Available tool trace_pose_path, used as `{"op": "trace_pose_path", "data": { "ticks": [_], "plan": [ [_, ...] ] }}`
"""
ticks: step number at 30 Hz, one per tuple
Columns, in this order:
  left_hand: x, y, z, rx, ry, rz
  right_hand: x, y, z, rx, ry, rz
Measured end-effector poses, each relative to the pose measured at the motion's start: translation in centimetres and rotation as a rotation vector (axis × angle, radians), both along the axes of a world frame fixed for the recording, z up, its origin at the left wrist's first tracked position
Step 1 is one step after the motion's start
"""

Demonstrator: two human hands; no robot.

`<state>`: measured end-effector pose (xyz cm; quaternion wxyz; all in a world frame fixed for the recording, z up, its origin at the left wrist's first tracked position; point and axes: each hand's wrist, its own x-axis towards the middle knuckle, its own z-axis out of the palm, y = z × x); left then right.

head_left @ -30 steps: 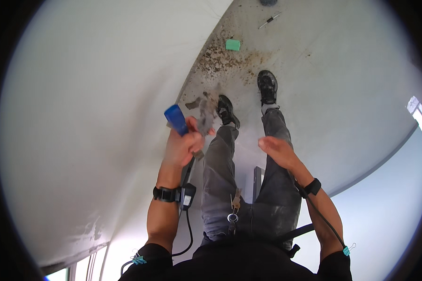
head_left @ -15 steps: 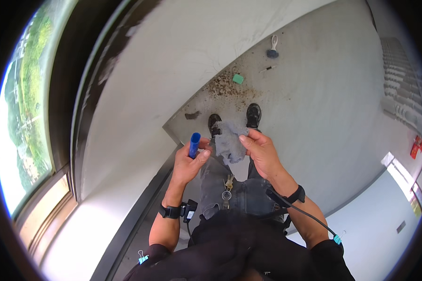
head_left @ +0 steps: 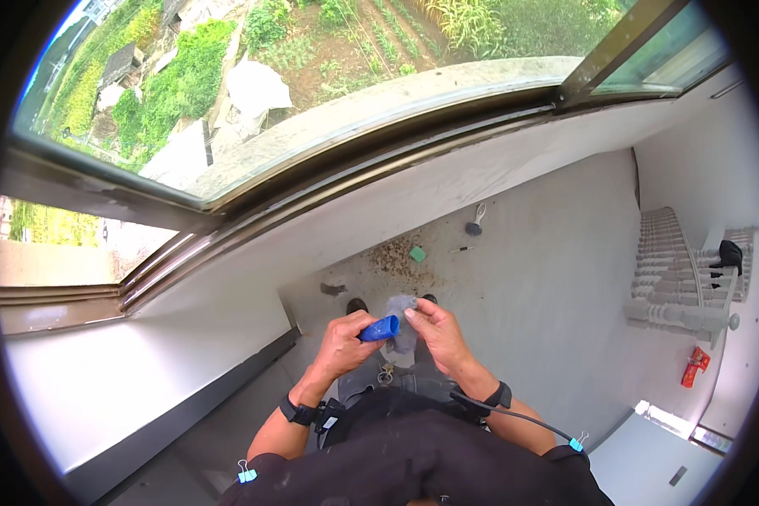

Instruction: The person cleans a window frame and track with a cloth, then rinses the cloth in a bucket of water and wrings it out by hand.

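i see my left hand (head_left: 339, 344) wrapped around a blue handle (head_left: 381, 328), its grip pressed shut on the near end so the blue piece points toward my right hand (head_left: 438, 335). my right grip pinches a crumpled grey cloth (head_left: 401, 314) between thumb and fingertips, right against the tip of the blue handle; the cloth hangs down just below it. both hands meet in front of my chest, above my shoes on the concrete floor (head_left: 548, 278). beyond the handle, farther out on the floor, lies a patch of gritty debris (head_left: 394, 255) with a small green block (head_left: 417, 254) just beside it, and past that a short black-headed tool (head_left: 476, 221) near the foot of the wall. far right of the handle stands a row of white balusters (head_left: 670, 278). above it all runs a wide window (head_left: 312, 84) looking onto greenery.
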<state>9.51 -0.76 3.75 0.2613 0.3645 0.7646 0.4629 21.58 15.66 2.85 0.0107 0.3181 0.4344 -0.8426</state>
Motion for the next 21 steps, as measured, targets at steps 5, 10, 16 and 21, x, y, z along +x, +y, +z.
{"op": "trace_pose_path", "data": {
  "ticks": [5, 10, 16, 21],
  "plan": [
    [-2.2, -5.9, 2.4, -0.160, -0.214, -0.095, -1.0, -3.5, 3.7, 0.800, 0.183, 0.152],
    [-5.7, -10.9, 3.9, 0.015, -0.763, 0.039, -3.3, -9.4, 5.8, 0.716, 0.288, 0.442],
    [-8.0, -12.8, 4.0, 0.004, -0.499, 0.045, -4.6, -12.6, 6.9, 0.599, 0.184, 0.264],
    [-5.8, -15.5, 6.4, 0.057, -0.397, 0.261, -5.6, -15.3, 6.4, 0.424, 0.254, 0.266]
  ]
}}
